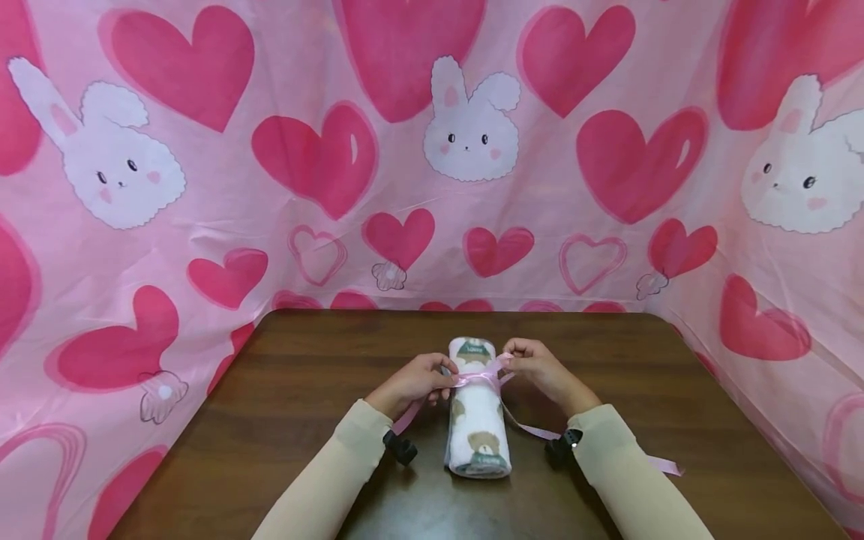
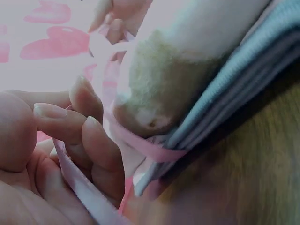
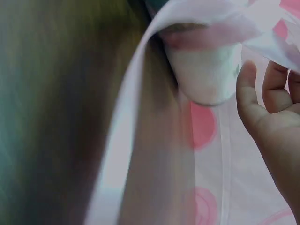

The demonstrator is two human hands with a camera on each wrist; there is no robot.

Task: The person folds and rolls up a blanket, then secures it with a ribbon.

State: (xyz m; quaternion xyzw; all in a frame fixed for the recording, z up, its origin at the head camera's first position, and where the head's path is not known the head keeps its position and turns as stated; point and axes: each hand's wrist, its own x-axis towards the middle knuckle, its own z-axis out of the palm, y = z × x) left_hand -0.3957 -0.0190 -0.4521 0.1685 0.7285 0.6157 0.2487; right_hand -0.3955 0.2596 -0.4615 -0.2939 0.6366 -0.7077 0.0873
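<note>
A rolled towel (image 1: pixel 479 427), white with brown bear heads and green patches, lies lengthwise on the table. Round its upper half runs a pink satin ribbon (image 1: pixel 475 378), crossed on top. On the towel's left side my left hand (image 1: pixel 418 379) pinches one part of the ribbon, its tail hanging below the fingers. From the right, my right hand (image 1: pixel 540 367) pinches a raised part of it near the crossing. In the left wrist view the ribbon passes through the curled fingers (image 2: pixel 101 159), beside the towel's grey-blue layered edge (image 2: pixel 262 61). The right wrist view is blurred.
The dark brown wooden table (image 1: pixel 304 450) has rounded far corners. A long ribbon tail (image 1: pixel 664 465) trails right, passing under the right forearm. Pink cloth (image 1: pixel 310 247) with hearts and rabbits hangs behind and at both sides. Small black wrist cameras (image 1: pixel 403 448) sit below both hands.
</note>
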